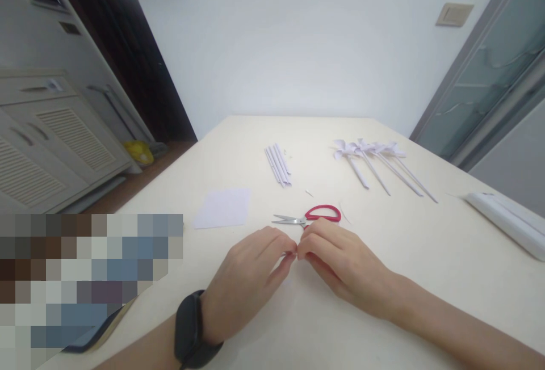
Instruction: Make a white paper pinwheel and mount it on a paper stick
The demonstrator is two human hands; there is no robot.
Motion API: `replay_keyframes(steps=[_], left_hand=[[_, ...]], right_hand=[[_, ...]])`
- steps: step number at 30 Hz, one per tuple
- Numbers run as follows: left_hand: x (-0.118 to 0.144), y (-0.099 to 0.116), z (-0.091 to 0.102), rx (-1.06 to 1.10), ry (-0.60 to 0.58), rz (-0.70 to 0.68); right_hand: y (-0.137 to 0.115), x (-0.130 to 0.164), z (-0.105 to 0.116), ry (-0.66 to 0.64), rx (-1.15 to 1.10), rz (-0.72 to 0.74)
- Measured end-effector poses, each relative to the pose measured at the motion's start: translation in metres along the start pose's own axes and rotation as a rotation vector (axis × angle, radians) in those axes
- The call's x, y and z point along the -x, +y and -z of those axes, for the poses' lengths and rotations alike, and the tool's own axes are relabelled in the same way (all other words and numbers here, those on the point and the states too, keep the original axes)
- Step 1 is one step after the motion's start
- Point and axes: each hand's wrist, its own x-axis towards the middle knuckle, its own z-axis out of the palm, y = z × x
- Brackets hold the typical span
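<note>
Where both hands (297, 253) pinch together, the scissors (307, 216) lie just beyond.

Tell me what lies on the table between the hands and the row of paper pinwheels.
In the head view, red-handled scissors lie just beyond the hands, left and right. Past them, only small paper scraps and bare table before the paper pinwheels.

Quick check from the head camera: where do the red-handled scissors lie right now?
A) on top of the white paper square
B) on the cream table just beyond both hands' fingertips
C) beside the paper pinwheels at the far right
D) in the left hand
B: the red-handled scissors lie flat on the cream table, just beyond the fingertips of the left hand and right hand, which pinch something tiny together.
</note>
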Motion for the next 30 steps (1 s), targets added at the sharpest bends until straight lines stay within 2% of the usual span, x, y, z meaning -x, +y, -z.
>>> replay_keyframes(steps=[7,16,21,25,28,30], left_hand=[[-0.002,0.003,0.002,0.012,0.049,0.039],[0.001,0.002,0.0,0.034,0.048,0.033],[-0.002,0.007,0.006,0.089,0.013,0.127],[-0.005,0.007,0.012,0.111,0.024,0.184],[-0.006,0.005,0.013,0.107,0.038,0.196],[-0.007,0.003,0.013,0.098,0.036,0.208]], right_hand=[[0.002,0.0,-0.002,0.023,-0.04,-0.032],[0.002,0.002,-0.004,0.025,-0.088,-0.053],[0.006,0.002,-0.003,0.054,-0.078,-0.016],[0.011,-0.001,0.005,0.081,-0.049,0.039],[0.021,-0.004,0.017,0.037,-0.064,0.053],[0.034,-0.004,0.026,0.007,-0.07,0.013]])
